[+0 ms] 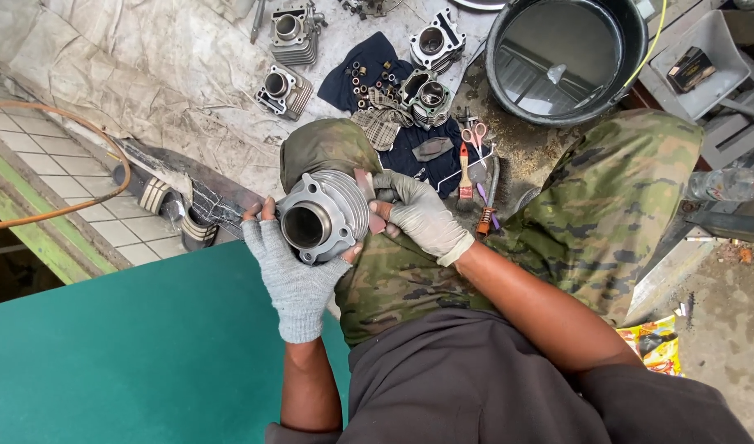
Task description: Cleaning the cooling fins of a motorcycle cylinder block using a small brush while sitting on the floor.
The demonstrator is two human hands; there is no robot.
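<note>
A finned grey metal engine cylinder (323,215) lies on its side over my knee, its round bore facing me. My left hand (290,271), in a grey knit glove, grips it from below and on the left. My right hand (418,215), in a pale glove, presses a small reddish-brown piece (368,201), perhaps abrasive paper, against the cylinder's fins on the right side. I wear camouflage trousers (607,205) and a dark shirt.
Several more engine cylinders (285,90) and small parts lie on a dark cloth (368,62) and a dirty tarp ahead. A black basin of liquid (558,57) stands at the top right. Scissors (474,136), a brush (465,177), a green board (130,353) and an orange hose (106,193) lie about.
</note>
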